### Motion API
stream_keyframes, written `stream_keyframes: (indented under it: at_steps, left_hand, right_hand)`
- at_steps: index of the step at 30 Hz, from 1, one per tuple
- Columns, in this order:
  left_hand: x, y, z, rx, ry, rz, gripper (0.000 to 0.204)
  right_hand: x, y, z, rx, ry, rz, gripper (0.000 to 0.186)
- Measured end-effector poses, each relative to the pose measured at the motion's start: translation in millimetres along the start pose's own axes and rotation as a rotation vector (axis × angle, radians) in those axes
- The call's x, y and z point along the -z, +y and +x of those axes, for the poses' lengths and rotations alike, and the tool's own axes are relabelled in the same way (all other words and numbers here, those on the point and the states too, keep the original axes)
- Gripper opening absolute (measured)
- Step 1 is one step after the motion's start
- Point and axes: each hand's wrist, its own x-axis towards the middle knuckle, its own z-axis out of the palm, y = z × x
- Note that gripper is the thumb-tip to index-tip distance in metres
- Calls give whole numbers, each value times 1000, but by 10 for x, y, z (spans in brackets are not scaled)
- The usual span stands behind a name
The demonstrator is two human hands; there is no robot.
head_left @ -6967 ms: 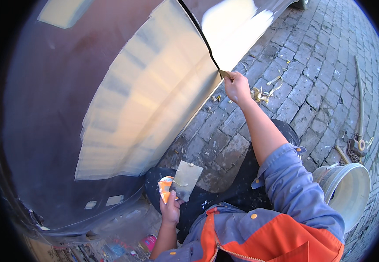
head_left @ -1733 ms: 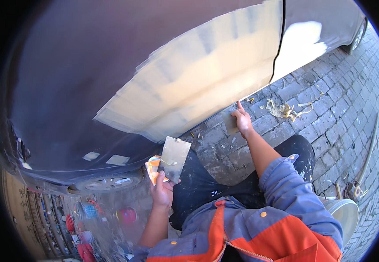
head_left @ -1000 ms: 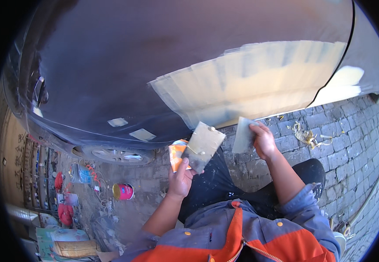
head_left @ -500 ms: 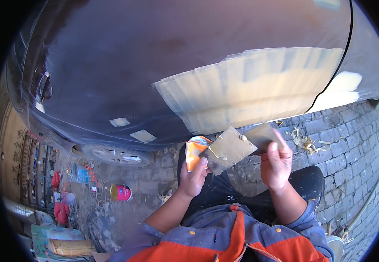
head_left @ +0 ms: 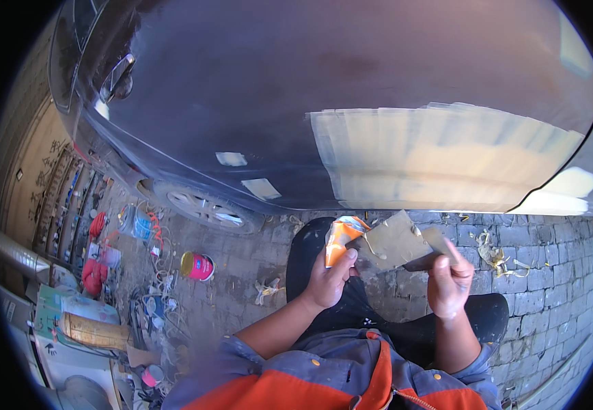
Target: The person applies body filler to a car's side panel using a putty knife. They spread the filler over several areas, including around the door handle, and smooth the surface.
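My left hand (head_left: 327, 281) grips a thin, square mixing plate (head_left: 395, 240) by its near-left corner, together with an orange-and-white soft tube (head_left: 339, 251). Small lumps of pale putty stick to the plate. In my right hand (head_left: 450, 283) is a flat, dark putty spreader (head_left: 440, 247), pinched between thumb and fingers, its edge at the plate's right side. Beyond both hands stands a dark car door panel (head_left: 228, 89) with a broad, streaky cream putty patch (head_left: 440, 160). Two small pale patches lie farther left, one of them a lower patch (head_left: 261, 188).
A pink can (head_left: 197, 266) lies tipped on the paving (head_left: 515, 301), left of my knees. Behind it are the car wheel (head_left: 201, 208), a blue bucket (head_left: 137, 222) and red gloves or cloth (head_left: 94, 275). Peeled tape scraps (head_left: 493, 254) lie at the right.
My view has turned, so the car and putty patch sit farther right. The spreader was blurred by motion and now shows more steeply angled at the plate's right edge. Both hands keep their holds.
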Motion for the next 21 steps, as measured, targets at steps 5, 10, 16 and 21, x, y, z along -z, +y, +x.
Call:
stream_keyframes:
  at_steps: [5,10,16,21]
  left_hand:
    - [31,-37,-192,-79,208,85,38]
    - [-26,-44,-510,-299,385,547,44]
    - [-228,-2,-893,-463,601,766,43]
    - [-220,63,-1209,-468,699,831,45]
  right_hand:
    - [51,260,171,-422,281,187,18]
    - [-57,333,146,-437,157,1,18]
    - [-656,267,-26,-16,-149,-326,32]
    - [-918,312,-147,-57,-217,-307,35]
